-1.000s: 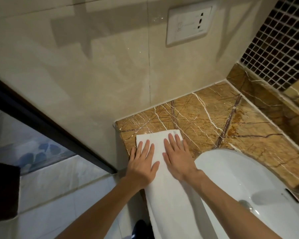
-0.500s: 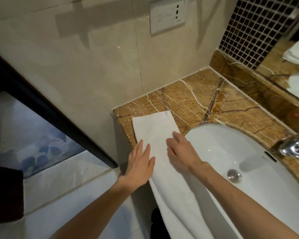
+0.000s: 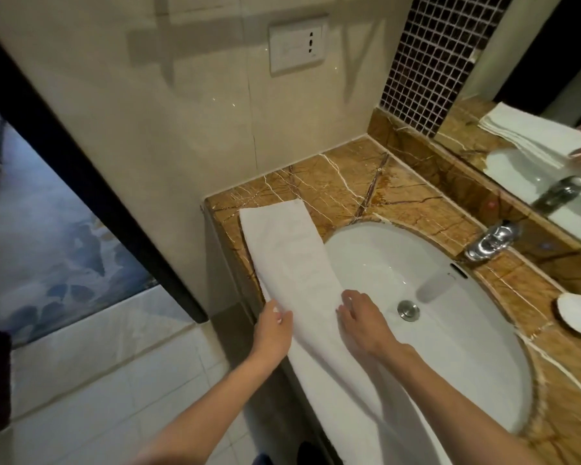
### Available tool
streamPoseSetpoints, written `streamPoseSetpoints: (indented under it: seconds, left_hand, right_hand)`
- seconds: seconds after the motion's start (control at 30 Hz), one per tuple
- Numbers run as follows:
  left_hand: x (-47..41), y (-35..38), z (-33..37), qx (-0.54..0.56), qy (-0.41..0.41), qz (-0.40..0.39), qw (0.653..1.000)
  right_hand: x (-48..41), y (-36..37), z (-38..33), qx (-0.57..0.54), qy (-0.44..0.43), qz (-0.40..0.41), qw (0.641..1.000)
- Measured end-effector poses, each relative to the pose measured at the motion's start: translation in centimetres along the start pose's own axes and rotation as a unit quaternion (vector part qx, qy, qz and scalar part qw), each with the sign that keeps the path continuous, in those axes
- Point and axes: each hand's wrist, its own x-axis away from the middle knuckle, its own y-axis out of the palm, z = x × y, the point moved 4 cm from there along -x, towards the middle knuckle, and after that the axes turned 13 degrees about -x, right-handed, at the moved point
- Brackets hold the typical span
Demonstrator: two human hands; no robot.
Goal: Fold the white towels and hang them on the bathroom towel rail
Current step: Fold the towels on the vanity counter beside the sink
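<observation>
While the folded white towel (image 3: 289, 256) lies as a long strip on the marble counter (image 3: 399, 196) along the nine-o'clock rim of the washbasin (image 3: 450, 330), the left hand (image 3: 272, 330) pinches its nine-o'clock edge, thumb on top, and the right hand (image 3: 363, 325) rests bent fingers on its three-o'clock edge, grip unclear.

Glossy beige wall tiles (image 3: 182, 112) carry a white socket plate (image 3: 297, 45). A veined brown marble counter (image 3: 399, 196) holds a white basin (image 3: 450, 347), chrome tap (image 3: 490, 241) and soap dish (image 3: 579, 315), below a mirror (image 3: 534, 105).
</observation>
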Motion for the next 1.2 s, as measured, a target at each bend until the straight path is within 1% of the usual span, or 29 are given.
streamPoseSetpoints:
  seconds: [0.1,0.17,0.37,0.47,0.53,0.6,0.7,0.8,0.9,1.0,1.1,1.2]
  left_hand:
    - [0.4,0.8,-1.0,0.078,-0.102,-0.001,0.992]
    - [0.7,1.3,-1.6,0.107,-0.145,-0.008,0.984]
    - [1.4,2.2,-1.9,0.115,-0.147,-0.022,0.982]
    - [1.6,2.7,-1.7,0.128,-0.175,-0.033,0.976]
    - [1.9,3.0,-1.6,0.147,-0.196,-0.059,0.968]
    - [2.2,3.1,-1.5,0.17,-0.196,-0.081,0.962]
    - [2.7,3.2,-1.0,0.221,-0.174,-0.099,0.954]
    - [3.3,3.6,-0.6,0.304,-0.152,-0.11,0.934]
    - [4.4,4.2,-0.3,0.348,-0.125,-0.137,0.919]
    - [5.3,4.5,-0.8,0.342,-0.102,-0.137,0.924]
    - [6.1,4.5,-1.9,0.275,-0.093,-0.133,0.948]
    - [7.3,5.2,-2.4,0.248,-0.094,-0.169,0.949]
  right_hand:
    - [0.3,-0.4,0.5,-0.024,0.027,0.005,0.999]
    - [0.3,-0.5,1.1,-0.04,0.055,0.001,0.998]
    - [1.2,-1.0,2.7,-0.056,0.103,-0.02,0.993]
    - [1.6,-1.5,3.2,-0.072,0.118,-0.03,0.99]
    - [1.9,-1.8,3.6,-0.074,0.122,-0.044,0.989]
    - [2.1,-2.2,4.1,-0.071,0.121,-0.059,0.988]
    - [2.4,-2.6,4.8,-0.077,0.13,-0.067,0.986]
    - [2.8,-2.9,5.4,-0.103,0.147,-0.069,0.981]
    - [3.3,-3.0,6.0,-0.135,0.169,-0.088,0.972]
    - [4.0,-3.1,6.0,-0.165,0.172,-0.125,0.963]
    - [5.0,-3.5,5.9,-0.181,0.193,-0.149,0.953]
    - [6.5,-4.2,6.1,-0.196,0.217,-0.182,0.939]
